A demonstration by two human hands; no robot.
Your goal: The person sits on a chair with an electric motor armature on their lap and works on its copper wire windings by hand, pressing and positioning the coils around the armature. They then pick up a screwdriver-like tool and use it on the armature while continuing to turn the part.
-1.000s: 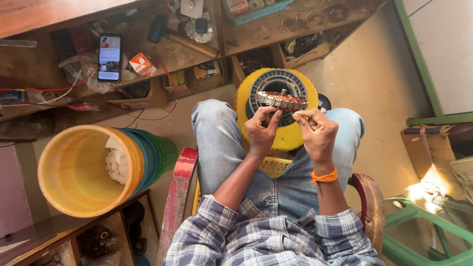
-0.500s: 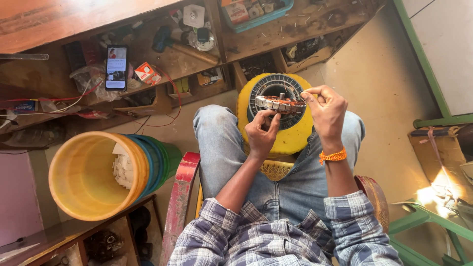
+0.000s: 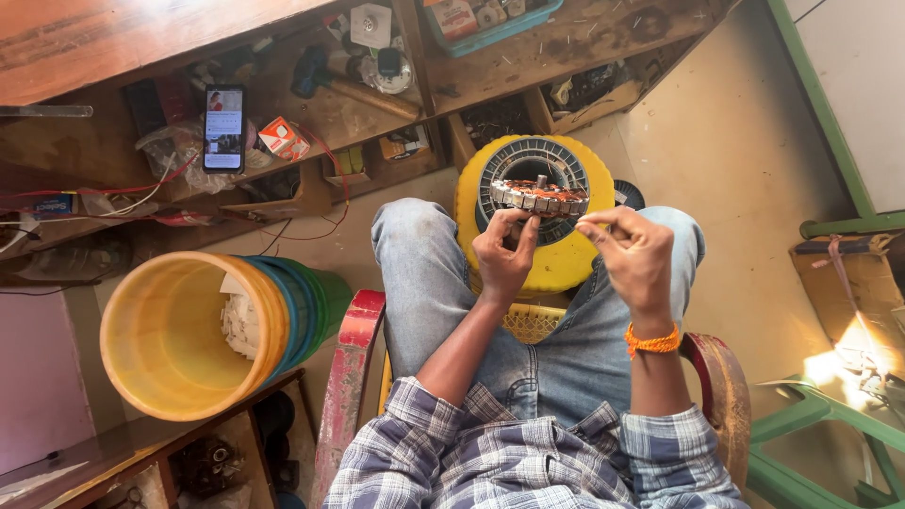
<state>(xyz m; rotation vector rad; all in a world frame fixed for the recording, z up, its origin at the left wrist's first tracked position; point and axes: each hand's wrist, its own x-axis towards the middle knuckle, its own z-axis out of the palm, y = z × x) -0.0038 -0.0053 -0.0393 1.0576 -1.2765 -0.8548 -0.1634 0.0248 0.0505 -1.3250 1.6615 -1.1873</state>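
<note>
Seated person, head view looking down over denim knees. Both hands are working at a round motor stator (image 3: 539, 195) with copper windings, which is sitting at about 12 o'clock from the hands, on top of a yellow stool (image 3: 534, 256) standing between the knees.

Left hand (image 3: 504, 253) is curling closed, fingertips gripping the stator's near rim at its left side. Right hand (image 3: 637, 254) is hovering just at 3 o'clock of the left one, thumb and forefinger pinching together close beside the stator's right edge; whatever is pinched is too thin to be making out. An orange band (image 3: 651, 340) is circling the right wrist.

At 9 o'clock of the person, a stack of plastic buckets (image 3: 193, 333), yellow innermost, is lying tilted with white scraps inside. A phone (image 3: 224, 128) with a lit screen is leaning on the wooden shelf (image 3: 311, 104) at 10 o'clock, among wires and small boxes. A red-and-yellow chair arm (image 3: 349, 377) is showing beside the left thigh.
</note>
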